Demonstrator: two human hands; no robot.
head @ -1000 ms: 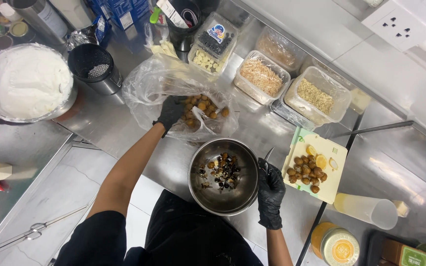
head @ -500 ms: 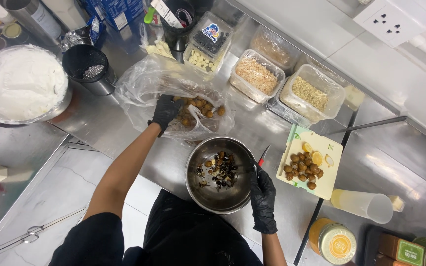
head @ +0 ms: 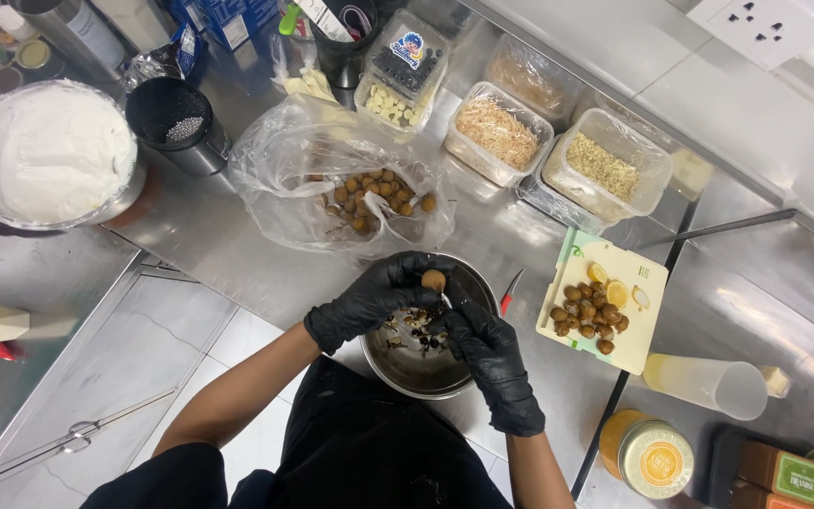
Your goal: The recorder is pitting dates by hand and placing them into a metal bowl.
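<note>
Stainless steel counter (head: 190,236) carries a steel bowl (head: 407,372) at its near edge, with peel scraps inside. Over the bowl, both black-gloved hands meet: the left hand (head: 374,297) pinches a small brown round fruit (head: 433,280) in its fingertips, and the right hand (head: 487,353) has its fingers curled beside it, touching the fruit. A clear plastic bag (head: 284,188) of the same fruits lies behind, and a pale cutting board (head: 647,325) with more sits to the right
</note>
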